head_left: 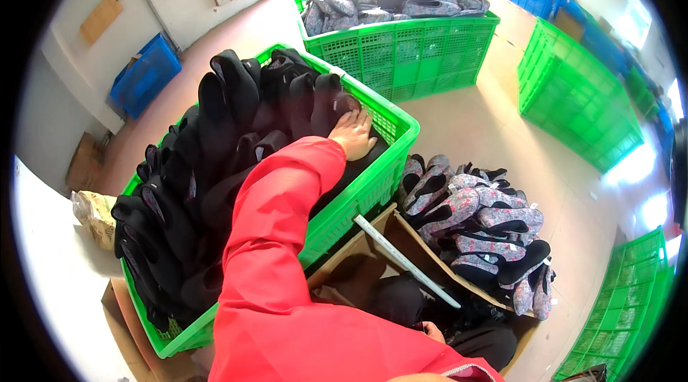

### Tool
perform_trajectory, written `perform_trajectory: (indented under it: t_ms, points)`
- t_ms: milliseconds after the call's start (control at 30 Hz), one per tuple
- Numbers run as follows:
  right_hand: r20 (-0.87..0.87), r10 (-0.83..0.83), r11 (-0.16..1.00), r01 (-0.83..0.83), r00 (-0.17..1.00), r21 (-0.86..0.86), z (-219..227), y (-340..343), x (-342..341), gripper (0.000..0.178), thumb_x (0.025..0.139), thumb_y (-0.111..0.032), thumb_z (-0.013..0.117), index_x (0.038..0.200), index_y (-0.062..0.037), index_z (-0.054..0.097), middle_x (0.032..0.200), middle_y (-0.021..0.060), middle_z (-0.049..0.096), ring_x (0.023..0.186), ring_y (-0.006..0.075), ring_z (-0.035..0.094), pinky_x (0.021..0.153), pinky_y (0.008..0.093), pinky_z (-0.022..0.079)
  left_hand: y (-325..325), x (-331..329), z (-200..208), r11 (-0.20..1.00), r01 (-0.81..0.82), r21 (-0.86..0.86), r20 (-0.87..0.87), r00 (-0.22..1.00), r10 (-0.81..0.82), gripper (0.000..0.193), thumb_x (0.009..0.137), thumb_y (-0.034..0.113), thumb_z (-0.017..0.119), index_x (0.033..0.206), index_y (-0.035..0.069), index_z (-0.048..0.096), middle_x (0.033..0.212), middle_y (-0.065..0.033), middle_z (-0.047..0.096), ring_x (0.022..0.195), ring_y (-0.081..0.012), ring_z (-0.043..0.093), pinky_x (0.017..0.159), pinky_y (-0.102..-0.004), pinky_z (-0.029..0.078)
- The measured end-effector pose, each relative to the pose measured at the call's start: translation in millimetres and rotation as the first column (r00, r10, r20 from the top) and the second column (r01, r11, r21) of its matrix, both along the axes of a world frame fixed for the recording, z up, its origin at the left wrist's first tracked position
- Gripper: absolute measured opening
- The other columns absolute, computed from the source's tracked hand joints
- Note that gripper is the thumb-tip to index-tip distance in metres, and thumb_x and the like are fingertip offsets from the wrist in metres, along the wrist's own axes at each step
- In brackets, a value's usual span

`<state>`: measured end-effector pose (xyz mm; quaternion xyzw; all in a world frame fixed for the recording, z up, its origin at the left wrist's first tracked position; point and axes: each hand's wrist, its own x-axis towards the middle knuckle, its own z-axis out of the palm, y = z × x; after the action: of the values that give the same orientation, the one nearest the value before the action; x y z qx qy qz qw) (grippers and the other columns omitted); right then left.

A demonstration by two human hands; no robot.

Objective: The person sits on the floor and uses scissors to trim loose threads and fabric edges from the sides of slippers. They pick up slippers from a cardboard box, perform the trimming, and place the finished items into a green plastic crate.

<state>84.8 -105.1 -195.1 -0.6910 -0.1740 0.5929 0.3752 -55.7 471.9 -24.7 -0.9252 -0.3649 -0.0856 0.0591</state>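
My left hand (353, 135) reaches out in a red sleeve to the right side of a green plastic crate (390, 131). It rests palm down on black soft slipper-like shoes (304, 99), fingers stretched over the rounded end of one, thumb apart. The shoes fill the crate in a heap, several standing on end. Only a small part of my right hand (432, 332) shows, low down beside dark items over an open cardboard box (408, 228); the sleeve hides the rest, and what it touches cannot be made out.
A pale strip (408, 260) lies across the box. Beyond it sits a pile of floral shoes (494, 221) on the floor. Another green crate (394, 59) of grey patterned shoes stands behind. More green crates (573, 95) are at right; a blue bin (145, 75) stands by the left wall.
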Motion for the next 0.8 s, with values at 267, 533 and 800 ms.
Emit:
perform_trajectory:
  t_ms: [267, 533, 800]
  points:
    - [-0.123, -0.099, 0.994, 0.091, 0.987, -0.067, 12.7, 16.1, -9.5, 0.021, 0.087, -0.006, 0.066, 0.107, -0.0001, 0.062, 0.093, 0.0037, 0.066, 0.085, 0.0100, 0.060, 0.077, 0.0252, 0.050, 11.3, 22.0, -65.1, 0.985, 0.170, 0.030, -0.115, 0.980, -0.165, 0.042, 0.093, 0.036, 0.052, 0.112, 0.000, 0.061, 0.119, -0.0172, 0.059, 0.124, -0.0407, 0.049, 0.105, -0.0491, 0.034]
    - [0.048, -0.004, 0.998, 0.007, 0.999, -0.059, 22.9, 19.1, 2.0, 0.021, 0.086, -0.004, 0.063, 0.107, -0.0007, 0.061, 0.092, 0.0050, 0.066, 0.084, 0.0107, 0.061, 0.075, 0.0264, 0.050, 11.2, 46.7, -71.4, 0.996, 0.079, -0.037, -0.058, 0.995, -0.081, 0.027, 0.087, 0.025, 0.057, 0.104, 0.009, 0.071, 0.114, -0.0195, 0.059, 0.108, -0.0416, 0.060, 0.095, -0.0493, 0.049]
    - [0.245, 0.107, 0.991, -0.082, 0.964, -0.109, 60.3, 11.9, 0.8, 0.022, 0.086, -0.003, 0.061, 0.108, -0.0012, 0.060, 0.090, 0.0062, 0.066, 0.082, 0.0115, 0.061, 0.074, 0.0277, 0.050, -49.8, 7.5, 95.5, 0.936, 0.303, -0.177, -0.087, 0.943, -0.321, 0.053, 0.082, 0.040, 0.065, 0.123, 0.008, 0.064, 0.119, -0.0101, 0.065, 0.128, -0.0273, 0.050, 0.106, -0.0571, 0.035]
